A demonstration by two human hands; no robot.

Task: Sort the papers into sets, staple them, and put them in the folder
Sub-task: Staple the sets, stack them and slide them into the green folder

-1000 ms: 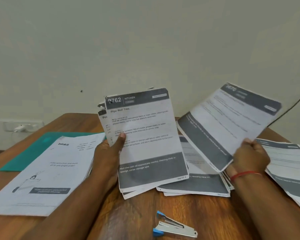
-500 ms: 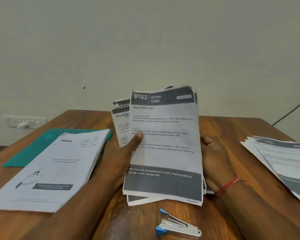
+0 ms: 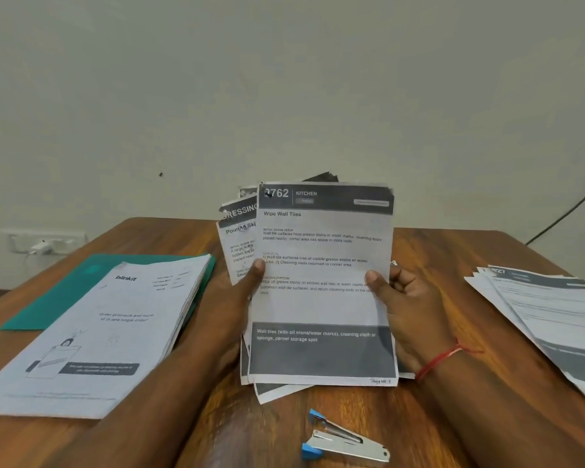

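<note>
A bundle of printed sheets [image 3: 321, 298], topped by a page headed "Wipe Wall Tiles", stands upright at the table's middle, its lower edge near the wood. My left hand [image 3: 240, 292] grips its left edge, thumb on the front. My right hand [image 3: 402, 298] grips the right edge the same way. More sheets stick out askew behind and below. A thick stack of papers [image 3: 95, 336] lies at the left, partly over a green folder [image 3: 65, 292]. Another fanned pile of sheets [image 3: 554, 315] lies at the right. A silver stapler [image 3: 341, 440] with blue ends lies near the front edge.
The brown wooden table [image 3: 453, 251] ends at a pale wall behind. A wall socket with a white plug [image 3: 41, 246] sits low at the left. A dark cable [image 3: 568, 211] runs down the wall at the right.
My right hand brought its loose sheet in and joined it to the bundle, then took hold of the bundle's right edge. The bundle now stands more upright and squared between both hands.
</note>
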